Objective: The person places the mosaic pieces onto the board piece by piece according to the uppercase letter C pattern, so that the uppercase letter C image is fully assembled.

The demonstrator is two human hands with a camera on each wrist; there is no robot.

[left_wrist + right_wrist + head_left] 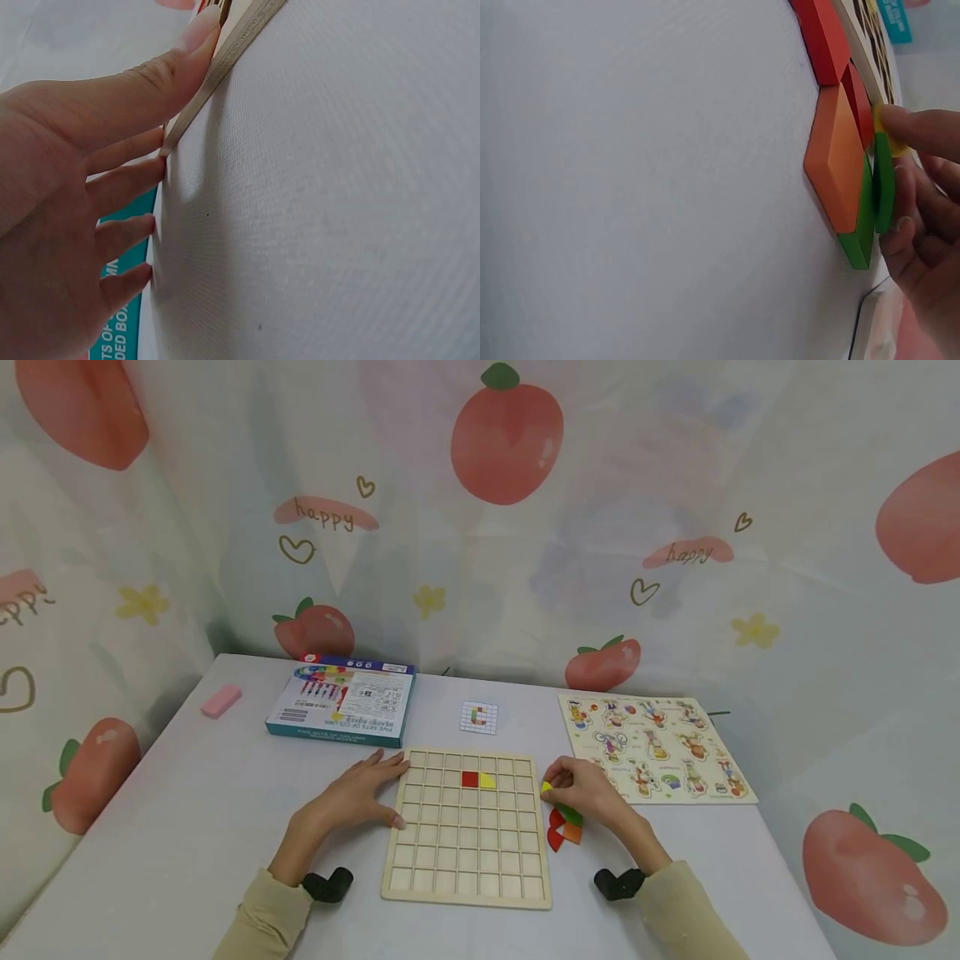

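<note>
A wooden grid board point(450, 852) lies on the white table, with a red square point(470, 779) and a yellow piece with a curved edge point(487, 781) side by side in its upper cells. My left hand point(358, 795) rests along the board's left edge, fingers spread and thumb on the rim. At the board's right edge, my right hand point(581, 787) pinches another yellow piece point(547, 787) between thumb and finger. Below that hand lie green pieces point(885, 184), an orange piece point(832, 161) and red curved pieces point(555, 837). The fingers partly hide the green ones.
A small pattern card point(477, 717) lies beyond the board. Behind to the left are a teal-edged box point(341, 702) and a pink block point(221, 702). A picture puzzle board point(660, 747) lies at the right, close behind my right hand. A printed curtain point(510, 577) hangs behind the table.
</note>
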